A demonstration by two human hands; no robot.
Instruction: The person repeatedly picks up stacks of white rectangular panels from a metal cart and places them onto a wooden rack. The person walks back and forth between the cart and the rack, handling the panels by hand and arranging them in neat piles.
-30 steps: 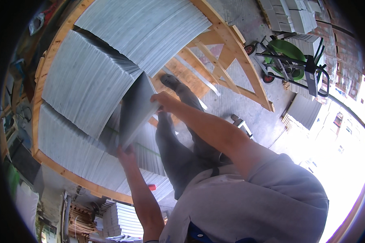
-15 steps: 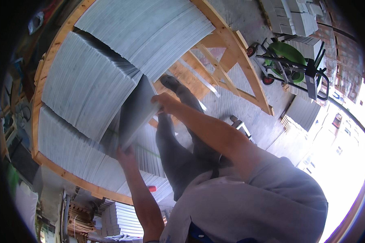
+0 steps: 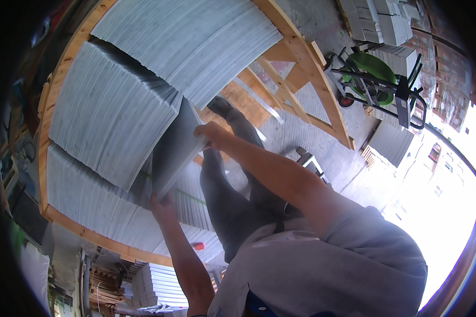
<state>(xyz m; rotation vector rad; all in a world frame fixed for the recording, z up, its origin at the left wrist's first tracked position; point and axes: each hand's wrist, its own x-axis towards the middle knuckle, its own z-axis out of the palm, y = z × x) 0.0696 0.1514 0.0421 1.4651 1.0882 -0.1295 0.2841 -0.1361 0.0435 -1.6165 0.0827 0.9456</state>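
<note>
I hold a thin grey stone tile [image 3: 175, 150] on edge between both hands. My right hand [image 3: 212, 134] grips its upper corner, with the arm reaching in from the right in a grey sleeve. My left hand [image 3: 164, 205] grips the lower edge from below. The tile leans against stacks of similar grey tiles [image 3: 108, 124] packed upright in a wooden frame [image 3: 55, 95]. My legs in grey trousers [image 3: 232, 201] and one shoe [image 3: 220, 105] stand just right of the tile.
More tile stacks [image 3: 195, 42] fill the frame above, and its slanted wooden braces [image 3: 307, 79] stand to the right. A green wheeled cart [image 3: 378, 71] stands at the upper right on the paved ground. A small red object [image 3: 198, 245] lies below. Further tile piles [image 3: 156, 285] lie at the bottom.
Both hands keep their grip on the tile, which has barely shifted against the stacks. The view has tilted slightly.
</note>
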